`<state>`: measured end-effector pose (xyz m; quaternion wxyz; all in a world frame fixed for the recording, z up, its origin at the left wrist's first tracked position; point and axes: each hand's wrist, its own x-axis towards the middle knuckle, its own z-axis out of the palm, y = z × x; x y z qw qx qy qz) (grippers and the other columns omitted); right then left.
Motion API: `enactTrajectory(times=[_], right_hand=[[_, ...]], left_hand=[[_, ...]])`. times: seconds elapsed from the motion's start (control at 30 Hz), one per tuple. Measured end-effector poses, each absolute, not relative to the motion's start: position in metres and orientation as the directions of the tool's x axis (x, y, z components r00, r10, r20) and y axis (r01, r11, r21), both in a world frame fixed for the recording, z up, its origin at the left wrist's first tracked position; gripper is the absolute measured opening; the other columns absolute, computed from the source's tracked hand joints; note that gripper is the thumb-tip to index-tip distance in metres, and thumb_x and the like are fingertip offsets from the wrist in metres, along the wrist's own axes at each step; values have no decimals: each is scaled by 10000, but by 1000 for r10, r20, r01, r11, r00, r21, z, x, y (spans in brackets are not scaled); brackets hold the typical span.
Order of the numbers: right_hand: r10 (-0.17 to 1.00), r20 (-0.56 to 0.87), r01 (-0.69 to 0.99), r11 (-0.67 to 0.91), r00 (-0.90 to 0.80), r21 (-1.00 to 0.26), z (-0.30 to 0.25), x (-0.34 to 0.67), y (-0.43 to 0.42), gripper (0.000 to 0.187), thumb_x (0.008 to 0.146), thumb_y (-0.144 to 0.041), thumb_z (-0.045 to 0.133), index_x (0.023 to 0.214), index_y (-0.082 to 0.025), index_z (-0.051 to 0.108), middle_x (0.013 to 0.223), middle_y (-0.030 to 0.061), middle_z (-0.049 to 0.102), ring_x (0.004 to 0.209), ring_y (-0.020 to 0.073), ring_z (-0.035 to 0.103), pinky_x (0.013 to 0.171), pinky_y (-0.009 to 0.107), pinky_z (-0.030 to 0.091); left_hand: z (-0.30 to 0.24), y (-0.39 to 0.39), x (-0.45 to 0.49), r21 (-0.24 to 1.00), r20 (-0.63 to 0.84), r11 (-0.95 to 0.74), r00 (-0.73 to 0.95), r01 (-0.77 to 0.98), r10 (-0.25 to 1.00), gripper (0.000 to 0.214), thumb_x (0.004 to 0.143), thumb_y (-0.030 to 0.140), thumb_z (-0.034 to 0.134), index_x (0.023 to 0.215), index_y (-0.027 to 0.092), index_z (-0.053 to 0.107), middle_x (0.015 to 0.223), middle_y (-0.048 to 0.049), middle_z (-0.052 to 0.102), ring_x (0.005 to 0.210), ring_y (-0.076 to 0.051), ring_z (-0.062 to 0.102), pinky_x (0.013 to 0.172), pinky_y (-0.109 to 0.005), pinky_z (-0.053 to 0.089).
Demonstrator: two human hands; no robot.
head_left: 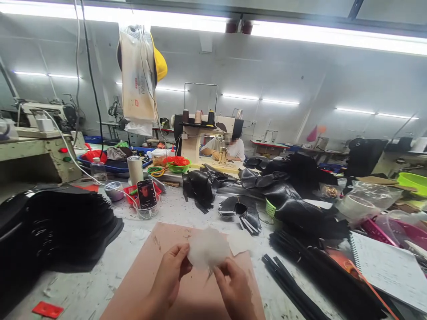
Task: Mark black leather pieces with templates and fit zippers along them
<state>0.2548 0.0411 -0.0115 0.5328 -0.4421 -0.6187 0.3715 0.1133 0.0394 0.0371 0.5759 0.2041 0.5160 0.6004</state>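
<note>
A thin, whitish, rounded piece of soft sheet material (pixel 208 249) is held up between my two hands, blurred at its edges. My left hand (pixel 171 271) pinches its left edge between thumb and fingers. At its lower right, my right hand (pixel 231 284) pinches the edge, and a small pointed flap hangs near those fingertips. Both hands are above a pinkish board (pixel 140 275) lying on the white worktable. Another pale piece (pixel 240 242) rests at the board's upper right edge, just beyond my right hand.
Stacked black leather-like pieces (pixel 66 231) rise at left; black strips (pixel 293 284) and a spiral notebook (pixel 387 266) lie right. A propped phone (pixel 147 194) and tumbler (pixel 135 169) stand behind. Black shaped pieces (pixel 207 182) lie before a sewing machine (pixel 193 142), where another person (pixel 236 149) sits.
</note>
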Motion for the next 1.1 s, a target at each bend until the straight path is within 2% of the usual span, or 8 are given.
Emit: enactTrajectory(times=[0.13,0.23,0.37,0.5,0.67,0.77,0.9,1.1], right_hand=[[701,711,559,611,-54,-560,-21,289,51,176,809,-225,446,709,-195,587,676,54,599,653,173,542,605,268,421],[627,779,753,497,32,-431,-26,337,56,228,839,-285,402,757,-192,594,712,84,626,687,199,576,664,304,437],[797,584,837,210,153,-506,-23,388,55,368,841,-454,317,633,-223,513,646,77,595,619,213,560,590,312,411],[946,314,839,105,81,-534,-4,388,50,315,851,-413,264,665,-239,450,659,41,578,615,189,540,566,282,375],[981,196,929,86,-15,-359,16,385,46,276,874,-299,254,737,-230,484,738,30,606,668,173,571,544,256,336],[971,238,986,69,-31,-151,19,397,44,221,845,-248,338,699,-219,501,712,24,599,631,167,581,501,250,312],[949,300,995,103,-99,6,23,401,42,246,854,-205,323,686,-218,502,673,10,585,596,151,583,469,235,306],[977,50,958,214,-208,-194,21,403,43,253,851,-243,280,700,-231,483,704,13,607,612,146,599,545,219,397]], left_hand=[[32,36,113,867,-329,218,-186,-449,926,365,431,438,767,536,140,583,474,25,531,447,-63,443,443,-165,370],[30,50,89,939,-241,146,-289,-312,927,375,458,472,728,588,141,609,526,-4,576,487,-112,506,489,-224,425],[33,95,35,987,-161,130,-479,-99,863,301,529,433,668,606,149,605,545,-12,584,524,-150,548,561,-277,465],[34,133,-7,960,-93,223,-560,168,823,155,629,297,601,550,166,575,531,-21,565,632,-210,582,631,-309,456],[37,142,-28,777,101,315,-602,546,792,120,685,242,553,667,137,607,835,-150,600,961,-388,498,778,-468,373],[36,146,2,651,234,239,-490,720,840,249,798,237,409,853,113,618,1075,-201,532,1074,-380,426,840,-493,341],[16,158,100,525,209,-83,-34,847,977,174,800,222,485,836,178,650,977,-77,606,1009,-229,511,895,-360,376],[-10,181,208,545,-3,-185,223,817,975,275,826,305,529,1047,142,544,1116,-76,547,1010,-215,524,865,-451,423]])
